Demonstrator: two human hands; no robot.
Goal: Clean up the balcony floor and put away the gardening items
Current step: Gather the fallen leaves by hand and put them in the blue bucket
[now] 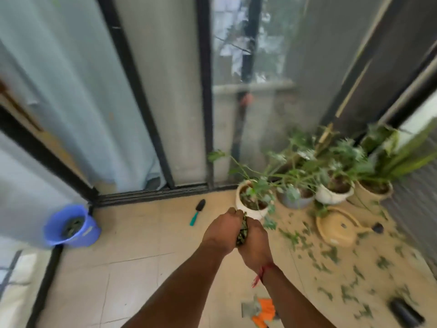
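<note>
**Leaves in the hands, the bucket far off**

Leaves make up the clump that is squeezed between both hands. The left hand and right hand are pressed together with fingers curled round it. They hold it above the floor, just in front of the nearest pot. The bucket stands well apart at the far left, with green scraps inside it.

Several things could go wrong from here:

- **Spilling:** The carry to the bucket is the likeliest place for trouble. Bits poke out between the palms, and any easing of the squeeze would probably shed them across tiles that look clean.
- **Trowel:** The trowel lies on the floor roughly between the hands and the bucket. It could be kicked or trodden on.
- **Gloves:** The gloves lie low in the view, near where the feet must be, so a foot could catch on them.
- **Pot stems:** Thin stems from the pot lean close to the hands. A quick swing left might snag one and tug the pot over.
- **Loose leaves:** Many leaves lie scattered to the right, around the can. Stepping there would likely grind them in.
- **Cylinder:** A dark cylinder at the lower right might roll if nudged.

No writing can be read, as the view is blurred. A pale patch on the bucket may be a label, but it is illegible.
</note>
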